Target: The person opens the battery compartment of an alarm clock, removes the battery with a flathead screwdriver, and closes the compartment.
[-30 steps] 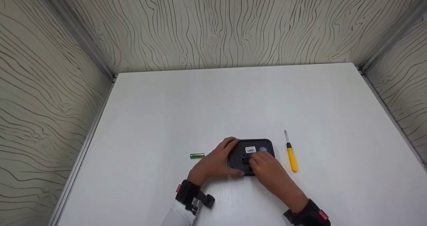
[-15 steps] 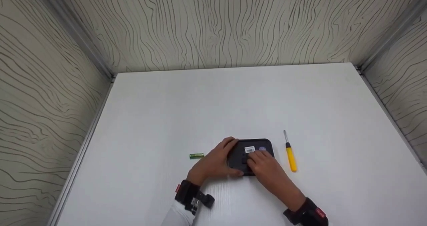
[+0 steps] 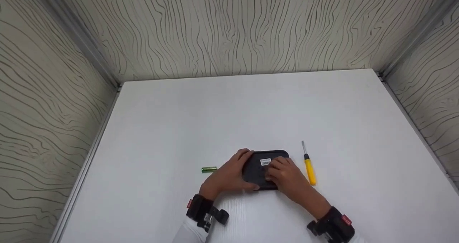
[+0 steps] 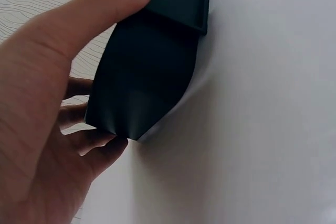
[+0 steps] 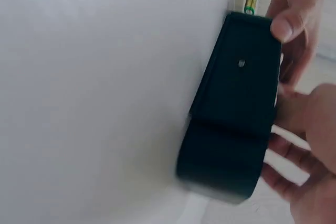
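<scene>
A black rounded-rectangular device [image 3: 256,173] lies in front of the person, its face with a white barcode label [image 3: 265,162] turned up. My left hand [image 3: 227,176] grips its left end, thumb on the near edge and fingers round the far one. Over the middle of that face my right hand [image 3: 288,178] has its fingers bent, fingertips right at the surface just below the label. I cannot tell whether they pinch a small part. In the right wrist view the device [image 5: 231,87] shows a side with a small screw, and right-hand fingers [image 5: 283,153] reach behind it.
On the white table [image 3: 179,128], a green battery [image 3: 209,169] lies left of the left hand. A screwdriver [image 3: 310,172] with a yellow handle lies to the right of the right hand, tip pointing away. Wood-patterned panels [image 3: 229,31] enclose the back and sides.
The right hand has turned slightly, and its bent fingers now cover the round sticker and the dark raised bar seen earlier on the device. The left hand keeps its grip.
</scene>
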Action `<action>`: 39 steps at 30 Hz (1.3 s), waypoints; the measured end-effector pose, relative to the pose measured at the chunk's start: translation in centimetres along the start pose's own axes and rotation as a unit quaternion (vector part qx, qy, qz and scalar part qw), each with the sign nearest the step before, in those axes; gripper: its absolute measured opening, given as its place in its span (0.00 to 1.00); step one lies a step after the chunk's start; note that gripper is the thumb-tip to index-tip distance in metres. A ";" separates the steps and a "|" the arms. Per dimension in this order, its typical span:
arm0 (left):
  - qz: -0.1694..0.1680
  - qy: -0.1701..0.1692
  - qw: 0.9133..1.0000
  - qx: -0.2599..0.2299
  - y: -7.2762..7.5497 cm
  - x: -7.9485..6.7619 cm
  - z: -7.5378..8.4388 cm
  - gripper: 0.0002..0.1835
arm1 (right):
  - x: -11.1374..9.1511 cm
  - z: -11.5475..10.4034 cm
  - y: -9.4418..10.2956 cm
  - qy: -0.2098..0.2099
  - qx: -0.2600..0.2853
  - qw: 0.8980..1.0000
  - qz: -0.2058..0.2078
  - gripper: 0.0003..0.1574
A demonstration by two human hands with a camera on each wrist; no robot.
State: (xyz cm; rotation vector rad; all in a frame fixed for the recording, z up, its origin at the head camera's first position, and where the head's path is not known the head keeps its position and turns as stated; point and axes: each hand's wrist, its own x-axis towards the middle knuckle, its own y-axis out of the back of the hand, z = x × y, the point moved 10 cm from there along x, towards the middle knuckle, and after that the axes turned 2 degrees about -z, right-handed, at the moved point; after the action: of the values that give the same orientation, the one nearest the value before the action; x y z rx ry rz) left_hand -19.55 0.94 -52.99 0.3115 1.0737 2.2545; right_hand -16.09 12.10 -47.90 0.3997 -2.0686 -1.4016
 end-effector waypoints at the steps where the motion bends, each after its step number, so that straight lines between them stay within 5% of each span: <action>1: -0.001 0.003 1.000 -0.003 0.0 0.0 0.0 0.54 | -0.2 1.0 0.0 -0.014 0.040 0.999 -0.006 0.13; 6: -0.006 0.009 1.000 -0.014 -0.4 -0.1 -0.2 0.55 | -1.8 5.8 -0.8 -0.106 0.200 0.971 -0.075 0.63; 8: -0.008 0.011 1.000 -0.017 -0.5 -0.1 -0.3 0.56 | -2.2 6.7 -1.7 -0.122 0.231 0.958 -0.119 0.75; 12: 0.001 0.009 1.000 0.003 -0.4 -0.1 -0.2 0.56 | -2.5 7.1 -2.7 -0.131 0.267 0.941 -0.158 0.78; 19: 0.060 -0.063 0.986 0.141 1.2 1.0 3.5 0.56 | -1.1 5.6 0.3 -0.058 0.290 0.953 -0.072 0.73; 23: 0.100 -0.058 0.978 0.174 2.5 1.1 4.4 0.57 | -0.7 5.5 1.1 -0.061 0.315 0.946 -0.040 0.74; 27: 0.125 -0.053 0.987 0.086 3.4 0.7 4.4 0.59 | -1.4 6.4 0.7 -0.100 0.380 0.919 -0.032 0.76; 31: 0.122 -0.053 0.989 -0.065 3.3 0.6 4.2 0.60 | -2.1 5.7 -0.5 -0.107 0.450 0.884 -0.073 0.76; 35: 0.119 -0.052 0.974 -0.187 3.1 0.7 4.5 0.58 | -2.0 4.4 -1.7 -0.104 0.442 0.884 -0.108 0.73; 39: 0.104 -0.073 0.960 -0.249 4.0 0.0 6.2 0.59 | -1.4 3.9 -1.3 -0.093 0.458 0.882 -0.067 0.69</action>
State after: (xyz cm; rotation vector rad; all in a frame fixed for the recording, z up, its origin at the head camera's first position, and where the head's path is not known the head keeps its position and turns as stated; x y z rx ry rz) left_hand -18.50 2.86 -45.94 0.3814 0.3870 2.5467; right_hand -17.57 15.20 -50.59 0.8143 -2.8181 -0.4251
